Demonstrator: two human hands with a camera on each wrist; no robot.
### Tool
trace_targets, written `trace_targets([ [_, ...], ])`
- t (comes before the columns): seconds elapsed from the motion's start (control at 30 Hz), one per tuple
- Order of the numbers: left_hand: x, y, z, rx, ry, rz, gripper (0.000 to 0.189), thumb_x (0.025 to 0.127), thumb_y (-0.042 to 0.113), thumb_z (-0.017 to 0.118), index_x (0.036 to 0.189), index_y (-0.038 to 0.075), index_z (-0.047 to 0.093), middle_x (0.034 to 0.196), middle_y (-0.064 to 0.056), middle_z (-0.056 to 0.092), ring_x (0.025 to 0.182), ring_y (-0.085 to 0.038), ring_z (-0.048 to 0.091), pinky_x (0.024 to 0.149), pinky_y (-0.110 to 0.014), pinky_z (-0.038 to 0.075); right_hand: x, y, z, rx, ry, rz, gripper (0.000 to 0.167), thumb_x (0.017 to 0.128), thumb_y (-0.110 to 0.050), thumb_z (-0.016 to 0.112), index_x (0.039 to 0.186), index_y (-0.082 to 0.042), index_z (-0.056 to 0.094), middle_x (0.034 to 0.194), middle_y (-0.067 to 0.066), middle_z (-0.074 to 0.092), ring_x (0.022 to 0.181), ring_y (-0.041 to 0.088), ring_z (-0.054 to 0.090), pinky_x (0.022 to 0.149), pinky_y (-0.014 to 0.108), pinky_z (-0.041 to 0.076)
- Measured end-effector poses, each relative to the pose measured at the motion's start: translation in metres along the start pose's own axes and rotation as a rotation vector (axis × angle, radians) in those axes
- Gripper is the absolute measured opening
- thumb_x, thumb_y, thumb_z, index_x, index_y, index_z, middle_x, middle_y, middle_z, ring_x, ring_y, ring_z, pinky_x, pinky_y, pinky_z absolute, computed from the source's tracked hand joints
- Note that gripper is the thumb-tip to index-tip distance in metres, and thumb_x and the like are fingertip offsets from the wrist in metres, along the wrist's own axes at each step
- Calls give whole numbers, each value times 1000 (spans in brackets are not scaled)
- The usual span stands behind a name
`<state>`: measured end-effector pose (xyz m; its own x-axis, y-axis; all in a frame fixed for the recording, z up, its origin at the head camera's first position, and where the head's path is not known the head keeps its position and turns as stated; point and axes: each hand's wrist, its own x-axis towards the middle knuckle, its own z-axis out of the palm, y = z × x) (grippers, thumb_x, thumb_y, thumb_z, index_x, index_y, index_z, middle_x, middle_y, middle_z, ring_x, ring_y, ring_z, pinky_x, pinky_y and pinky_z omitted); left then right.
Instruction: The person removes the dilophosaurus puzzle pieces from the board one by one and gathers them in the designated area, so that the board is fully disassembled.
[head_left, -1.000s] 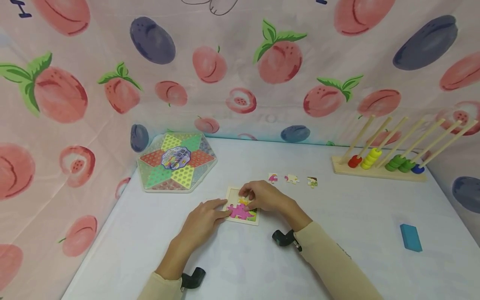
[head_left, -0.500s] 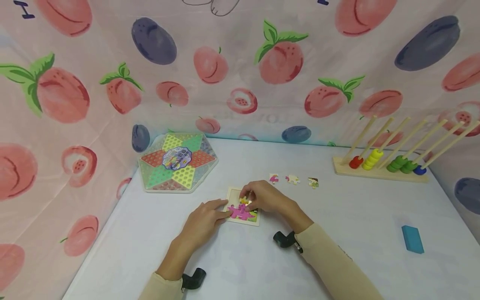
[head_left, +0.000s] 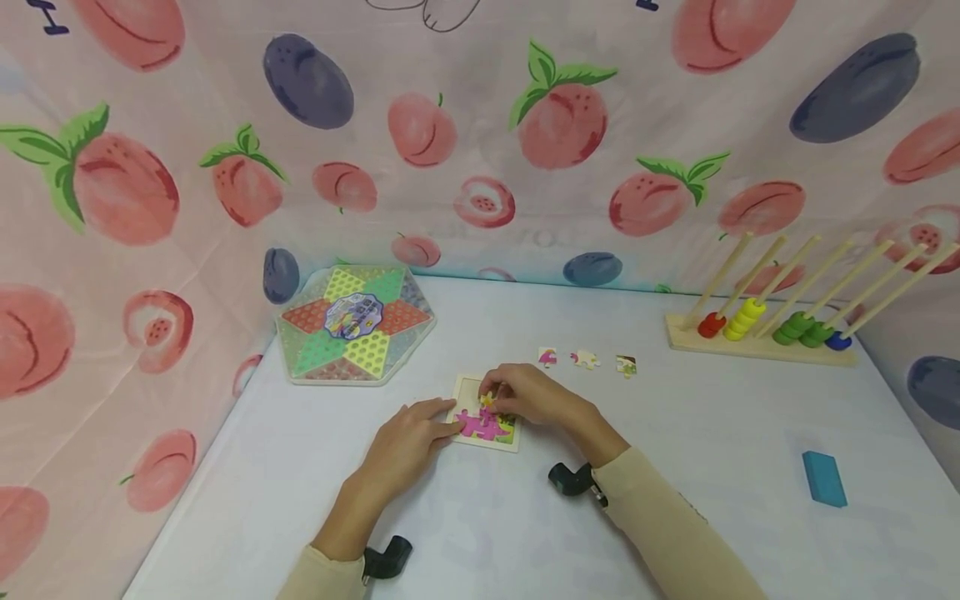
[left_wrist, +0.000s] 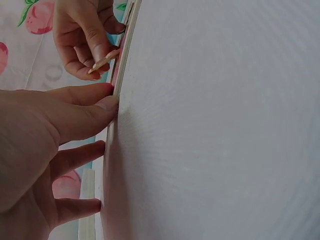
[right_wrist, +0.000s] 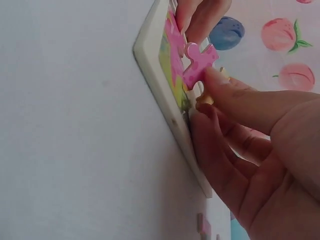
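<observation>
A small jigsaw puzzle in a pale wooden frame (head_left: 486, 447) lies on the table with pink and green pieces set in its lower part. My left hand (head_left: 405, 440) rests at the frame's left side, its straight fingers and thumb touching the edge. Over the board, my right hand (head_left: 531, 393) pinches a puzzle piece (right_wrist: 198, 65) between thumb and fingers. That piece is pink with spots, partly yellow in the head view, and tilted above the pieces beneath. The fingers of my right hand (left_wrist: 85, 35) also show beyond my left hand in the left wrist view.
Behind the board lie three loose puzzle pieces: a pink one (head_left: 547, 357), a pale one (head_left: 585, 358) and a green-brown one (head_left: 626, 365). A hexagonal game board (head_left: 356, 325) lies back left. A bead rack (head_left: 761, 342) stands back right, a blue block (head_left: 824, 478) nearer.
The pinched piece has tilted and shifted slightly in my right fingers, showing more of its yellow part. My left hand stays in place on the frame.
</observation>
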<state>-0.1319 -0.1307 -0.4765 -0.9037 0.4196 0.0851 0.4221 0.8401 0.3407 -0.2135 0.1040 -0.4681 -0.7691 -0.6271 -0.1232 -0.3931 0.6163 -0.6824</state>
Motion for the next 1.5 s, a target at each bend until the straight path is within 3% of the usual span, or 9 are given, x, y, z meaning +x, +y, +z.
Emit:
trace_targets([
  [0.23, 0, 1, 0, -8, -1, -1, 28, 89, 18, 78, 116, 25, 79, 139, -2, 68, 135, -27, 60, 111, -62, 47, -3, 0, 0, 69, 12, -2, 11, 96, -19, 72, 105, -13, 72, 82, -1, 61, 74, 9, 54, 66, 17, 47],
  [0.37, 0, 1, 0, -3, -1, -1, 28, 89, 19, 78, 117, 24, 79, 140, -2, 67, 135, -27, 60, 111, -62, 46, -6, -4, -5, 156, 22, 35, 10, 96, -18, 72, 106, -13, 72, 88, 2, 65, 72, 12, 59, 66, 19, 54],
  [0.5, 0, 1, 0, -1, -11, -14, 28, 90, 20, 78, 117, 24, 78, 141, -1, 67, 137, -26, 58, 113, -61, 45, -11, -6, -16, 192, 55, 53, 10, 99, -18, 68, 106, -13, 71, 95, 4, 68, 80, 16, 63, 66, 25, 59],
  [0.77, -1, 0, 1, -2, -1, -16, 29, 88, 19, 79, 117, 23, 78, 141, -1, 67, 137, -26, 58, 113, -61, 46, -35, -1, -47, 239, 154, 115, 26, 100, -15, 62, 124, -8, 67, 110, 12, 65, 81, 35, 65, 62, 38, 61],
  [0.9, -1, 0, 1, 0, 9, -6, 29, 88, 17, 79, 117, 23, 79, 140, -1, 67, 137, -26, 59, 112, -61, 46, -50, 8, -62, 267, 220, 171, 28, 99, -12, 64, 127, -7, 65, 119, 17, 64, 87, 33, 70, 66, 33, 64],
  [1.13, 0, 0, 2, 5, 8, -10, 29, 89, 17, 79, 117, 22, 79, 141, 0, 66, 137, -26, 58, 113, -61, 45, -74, 27, -77, 220, 354, 283, 23, 92, -19, 76, 112, -7, 74, 114, 17, 71, 86, 29, 77, 70, 27, 64],
  [1.5, -1, 2, 0, -5, 4, -8, 27, 91, 15, 76, 117, 21, 79, 141, -3, 67, 137, -28, 58, 114, -62, 44, -99, 43, -81, 195, 355, 328, 26, 95, -18, 73, 118, -5, 73, 118, 19, 73, 86, 29, 75, 71, 23, 62],
])
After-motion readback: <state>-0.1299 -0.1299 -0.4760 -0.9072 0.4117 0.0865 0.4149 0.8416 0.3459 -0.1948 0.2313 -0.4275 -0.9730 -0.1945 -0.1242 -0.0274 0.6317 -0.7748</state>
